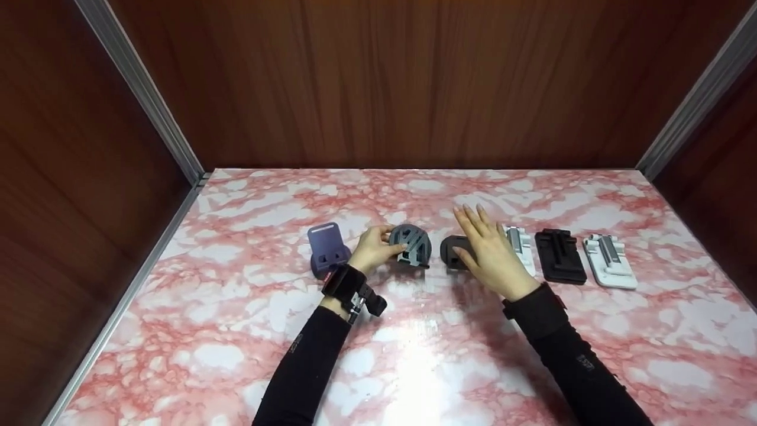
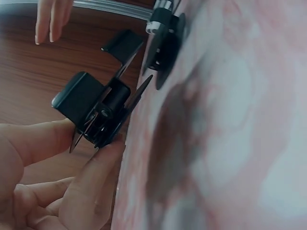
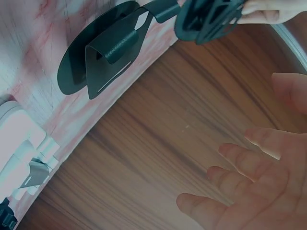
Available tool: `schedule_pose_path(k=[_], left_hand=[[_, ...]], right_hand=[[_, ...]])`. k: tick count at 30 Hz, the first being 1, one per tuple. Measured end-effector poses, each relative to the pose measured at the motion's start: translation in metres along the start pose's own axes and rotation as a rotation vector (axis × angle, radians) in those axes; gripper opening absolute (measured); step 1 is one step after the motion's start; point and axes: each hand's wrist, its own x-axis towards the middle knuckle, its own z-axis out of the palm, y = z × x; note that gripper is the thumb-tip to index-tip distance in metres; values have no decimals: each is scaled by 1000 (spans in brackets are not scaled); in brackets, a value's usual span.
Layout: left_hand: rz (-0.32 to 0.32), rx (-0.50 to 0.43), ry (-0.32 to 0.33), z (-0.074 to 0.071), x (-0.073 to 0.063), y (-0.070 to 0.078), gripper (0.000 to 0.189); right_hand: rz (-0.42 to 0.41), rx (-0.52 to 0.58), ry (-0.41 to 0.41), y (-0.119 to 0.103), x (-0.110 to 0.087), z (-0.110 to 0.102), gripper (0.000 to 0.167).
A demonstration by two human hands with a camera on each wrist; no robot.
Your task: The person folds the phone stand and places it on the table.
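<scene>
My left hand (image 1: 370, 251) pinches a grey folding phone stand (image 1: 412, 244) by its round base, thumb on one side and fingers on the other. In the left wrist view this stand (image 2: 103, 108) is tilted, its plates partly folded out. My right hand (image 1: 495, 254) is spread over the table with straight fingers and holds nothing. Just left of it in the head view, partly behind its thumb, is a dark grey phone stand (image 1: 450, 248) with a rounded base. The right wrist view shows this stand (image 3: 103, 57) apart from the open palm (image 3: 268, 191).
A purple phone stand (image 1: 326, 242) stands unfolded left of my left hand. To the right are a white stand (image 1: 521, 251), partly hidden by my right hand, a black one (image 1: 560, 260) and another white one (image 1: 612, 266). Wooden panels (image 1: 414, 83) enclose the marbled table (image 1: 236, 355).
</scene>
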Motion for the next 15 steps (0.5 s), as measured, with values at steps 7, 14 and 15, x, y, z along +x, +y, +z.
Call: schedule_pose_path(k=[7, 14, 15], left_hand=[[-9, 43, 32, 3, 1, -7, 50], [14, 255, 49, 0, 2, -9, 47], [15, 289, 49, 0, 2, -9, 47]], right_hand=[[-9, -15, -13, 0, 0, 2, 68], [-11, -24, -16, 0, 0, 3, 70], [-12, -26, -15, 0, 0, 2, 70]])
